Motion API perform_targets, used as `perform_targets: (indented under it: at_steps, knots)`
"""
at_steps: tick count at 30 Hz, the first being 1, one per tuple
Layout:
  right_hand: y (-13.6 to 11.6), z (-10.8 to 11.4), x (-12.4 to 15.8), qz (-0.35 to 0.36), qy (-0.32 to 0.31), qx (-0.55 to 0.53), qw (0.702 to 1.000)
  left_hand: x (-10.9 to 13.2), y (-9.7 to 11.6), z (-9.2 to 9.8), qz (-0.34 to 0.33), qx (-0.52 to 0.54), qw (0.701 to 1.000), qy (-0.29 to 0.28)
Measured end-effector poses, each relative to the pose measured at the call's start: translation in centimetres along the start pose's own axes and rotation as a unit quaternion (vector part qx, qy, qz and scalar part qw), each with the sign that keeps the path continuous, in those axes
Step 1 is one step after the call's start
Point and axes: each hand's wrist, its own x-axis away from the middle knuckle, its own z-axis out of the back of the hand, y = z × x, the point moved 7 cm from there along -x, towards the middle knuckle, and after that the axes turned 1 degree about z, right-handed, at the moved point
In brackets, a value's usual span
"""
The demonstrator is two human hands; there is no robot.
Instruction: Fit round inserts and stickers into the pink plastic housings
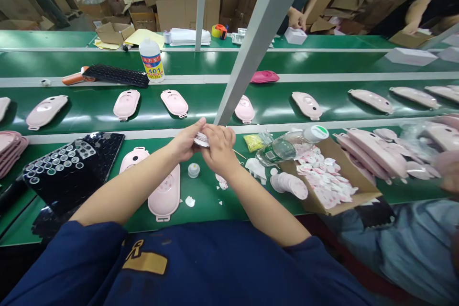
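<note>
- I see both hands meeting just beyond the pink shell, which lies flat on the green surface.
- The left hand and the right hand touch each other. Their fingers are pinched on a small stack of thin pale pieces, held between them and clear of the surface.
- A small white cap stands just right of the shell, below the hands.
- Further right of the shell, a clear bottle lies on its side, with its cap end at a cardboard box full of pink-and-white stickers.
- A pile of round discs lies between the shell and that box, right against the box.
- Left of the shell sits a black tray carrying rows of clear rings.
- Well beyond the shell, a white glue bottle stands upright.
</note>
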Motion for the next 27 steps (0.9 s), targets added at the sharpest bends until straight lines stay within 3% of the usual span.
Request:
perform_targets:
  at_steps: [3,8,12,14,18,20,23,27]
  knots:
    - [-0.4,0.7,-1.1,-0.006,0.005,0.019,1.000,-0.6,0.8,0.6,-0.038,0.019,0.997,0.059]
    - [-1.0,1.4,-1.8,0.035,0.008,-0.013,0.999,-0.6,1.3,-0.1,-0.009,0.032,0.999,0.008]
    - [-1.6,1.6,-1.7,0.006,0.023,0.030,0.999,-0.8,1.9,0.3,-0.088,0.016,0.993,0.073]
    - [-1.4,1.6,-1.8,-0.009,0.015,0.058,0.998,-0.9,1.8,0.6,-0.090,-0.004,0.992,0.090]
    - [1.1,1.3,-1.5,-0.023,-0.002,0.075,0.997,-0.8,1.6,2.1,-0.006,-0.010,0.996,0.092]
    - [3.2,0.6,-0.7,-0.038,0.011,0.098,0.994,-0.4,2.3,3.7,0.012,0.010,0.991,0.130]
    - [5.8,-2.0,1.2,-0.030,-0.028,0.142,0.989,0.3,3.6,5.7,-0.020,0.031,0.981,0.189]
    - [7.1,-4.5,2.9,-0.013,-0.068,0.153,0.986,0.7,3.9,6.2,-0.040,0.021,0.980,0.193]
